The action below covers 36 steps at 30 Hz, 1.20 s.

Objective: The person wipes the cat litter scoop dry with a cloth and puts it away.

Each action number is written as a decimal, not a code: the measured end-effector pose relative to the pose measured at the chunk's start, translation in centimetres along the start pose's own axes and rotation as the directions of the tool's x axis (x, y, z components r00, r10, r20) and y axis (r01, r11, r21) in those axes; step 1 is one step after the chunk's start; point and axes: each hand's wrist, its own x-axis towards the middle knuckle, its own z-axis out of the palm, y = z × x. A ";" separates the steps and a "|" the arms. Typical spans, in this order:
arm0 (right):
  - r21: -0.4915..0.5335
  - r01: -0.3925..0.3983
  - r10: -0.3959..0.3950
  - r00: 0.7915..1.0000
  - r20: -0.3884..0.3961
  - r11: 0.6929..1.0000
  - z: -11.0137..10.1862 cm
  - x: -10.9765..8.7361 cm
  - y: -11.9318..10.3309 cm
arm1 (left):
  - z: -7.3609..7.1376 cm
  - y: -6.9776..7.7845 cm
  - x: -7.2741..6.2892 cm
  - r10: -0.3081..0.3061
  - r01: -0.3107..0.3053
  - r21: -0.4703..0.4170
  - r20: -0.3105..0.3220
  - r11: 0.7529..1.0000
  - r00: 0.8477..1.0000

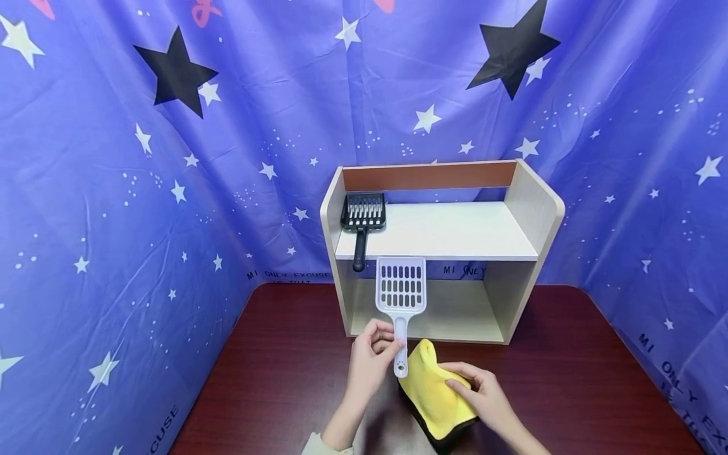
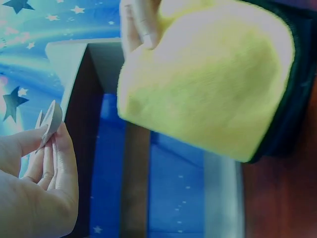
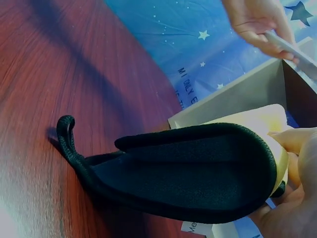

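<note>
My left hand (image 1: pixel 370 359) pinches the handle of a pale grey-white litter scoop (image 1: pixel 400 313) between thumb and fingers. The slotted head points up, in front of the shelf unit. My right hand (image 1: pixel 482 393) grips a folded cloth (image 1: pixel 435 398), yellow on one face and black on the other, just right of and below the scoop's handle. In the left wrist view the cloth (image 2: pixel 213 89) shows its yellow face, and the scoop (image 2: pixel 52 119) appears edge-on. The right wrist view shows the cloth's black side (image 3: pixel 188 168) with a cord loop at one end.
A small two-tier shelf unit (image 1: pixel 438 230) stands at the back of the dark red wooden table (image 1: pixel 273 373). On its upper board, at the left, lies a black litter scoop (image 1: pixel 362 237) whose handle overhangs the front edge. Blue star-printed curtains (image 1: pixel 256 126) surround the table.
</note>
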 end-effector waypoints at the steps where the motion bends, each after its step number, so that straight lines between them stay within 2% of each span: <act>1: 0.001 -0.001 0.001 1.000 0.001 1.000 -0.2 0.0 0.0 | 0.1 0.4 0.3 0.010 -0.010 -0.002 0.002 1.000 1.000; 8: 0.001 -0.048 0.048 0.999 -0.007 0.999 -1.3 -0.2 0.1 | 0.8 2.5 2.5 0.038 -0.038 0.019 -0.002 0.999 0.999; 15: -0.009 -0.072 0.072 0.997 -0.013 0.997 -1.7 -0.1 0.1 | 1.3 3.7 4.3 0.046 -0.045 0.024 -0.040 0.999 0.998; 23: -0.005 -0.085 0.084 0.996 -0.020 0.996 -2.5 -0.4 0.3 | 2.0 4.8 6.9 0.112 -0.110 0.029 -0.077 0.993 0.991; 28: 0.009 -0.129 0.130 0.991 -0.019 0.992 -3.2 -0.8 0.3 | 2.3 5.2 8.3 0.094 -0.093 0.020 -0.072 0.995 0.993; 36: 0.010 -0.200 0.201 0.979 -0.045 0.980 -4.9 -1.7 0.7 | 2.6 5.7 10.0 0.022 -0.023 -0.054 -0.027 0.998 0.999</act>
